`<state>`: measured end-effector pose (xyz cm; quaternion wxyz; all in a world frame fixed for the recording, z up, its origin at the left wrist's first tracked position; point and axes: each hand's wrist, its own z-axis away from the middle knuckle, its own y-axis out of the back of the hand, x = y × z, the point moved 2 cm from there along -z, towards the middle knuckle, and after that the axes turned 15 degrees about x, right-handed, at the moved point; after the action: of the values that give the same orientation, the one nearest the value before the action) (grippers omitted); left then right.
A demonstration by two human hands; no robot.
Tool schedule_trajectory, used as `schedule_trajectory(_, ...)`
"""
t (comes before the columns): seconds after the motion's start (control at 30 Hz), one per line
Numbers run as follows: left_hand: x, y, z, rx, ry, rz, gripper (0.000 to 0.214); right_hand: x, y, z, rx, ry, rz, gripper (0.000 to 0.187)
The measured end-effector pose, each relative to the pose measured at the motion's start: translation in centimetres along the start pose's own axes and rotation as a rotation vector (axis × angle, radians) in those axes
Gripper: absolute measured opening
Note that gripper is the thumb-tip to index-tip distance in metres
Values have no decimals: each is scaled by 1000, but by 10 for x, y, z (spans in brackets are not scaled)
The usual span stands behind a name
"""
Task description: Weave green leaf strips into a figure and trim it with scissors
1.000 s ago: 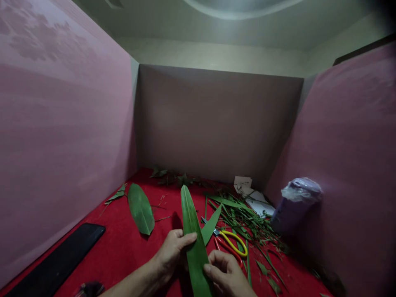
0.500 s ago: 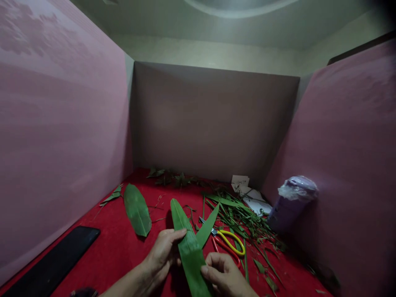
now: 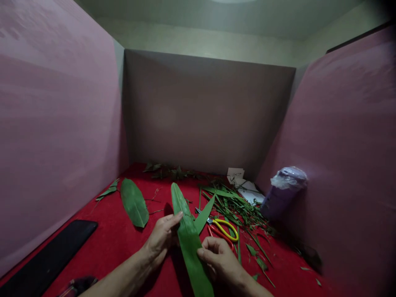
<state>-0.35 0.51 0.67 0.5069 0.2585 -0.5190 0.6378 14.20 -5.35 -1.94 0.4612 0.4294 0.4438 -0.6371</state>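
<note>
A long green leaf (image 3: 189, 239) slants between my two hands, its tip pointing away from me and its near end running off the bottom of the view. My left hand (image 3: 162, 236) pinches its left edge, thumb on top and fingers underneath. On the right edge, lower down, my right hand (image 3: 218, 256) grips it between thumb and curled fingers. A narrower pointed leaf piece (image 3: 204, 215) sticks out to the right behind the long leaf; whether they are joined I cannot tell. Just beyond my right hand lie scissors (image 3: 227, 230) with one yellow and one red handle.
A broad leaf (image 3: 134, 203) lies left of my hands, and a black phone-like slab (image 3: 54, 255) sits nearer the left wall. Cut leaf strips (image 3: 236, 206) pile up at right, beside white papers (image 3: 247, 190) and a purple bin (image 3: 283, 194) with a plastic liner. Panels enclose the red cloth (image 3: 114, 243).
The view has tilted down somewhat, so everything sits higher or further left. Both hands keep hold of the long leaf, and its near part looks flatter and smoother.
</note>
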Motion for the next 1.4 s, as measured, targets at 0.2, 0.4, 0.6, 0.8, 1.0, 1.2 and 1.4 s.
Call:
schedule_trajectory(0.2, 5, -2, 3, 82, -31, -18, 21, -3, 1, 0, -36, -8, 35, 40)
schedule_trajectory(0.4, 5, 0, 1, 56, -56, -8, 20, -7, 2, 2, -59, -3, 24, 36)
schedule_trajectory(0.6, 5, -2, 2, 14, -76, -42, 22, -8, 2, 2, -54, 0, 11, 36)
schedule_trajectory(0.8, 6, -4, 6, 35, -49, -84, 17, -9, 4, 1, -55, 54, 5, 36)
schedule_trajectory(1.0, -5, -10, 11, -87, -54, -227, 22, -8, 11, -7, 75, 241, -8, 36)
schedule_trajectory(1.2, -15, -15, 16, -119, -38, -363, 23, -8, 12, -2, 140, 363, 130, 27)
schedule_trajectory(1.4, -18, -12, 11, -141, -11, -316, 24, -24, 24, -3, 381, 428, 66, 31)
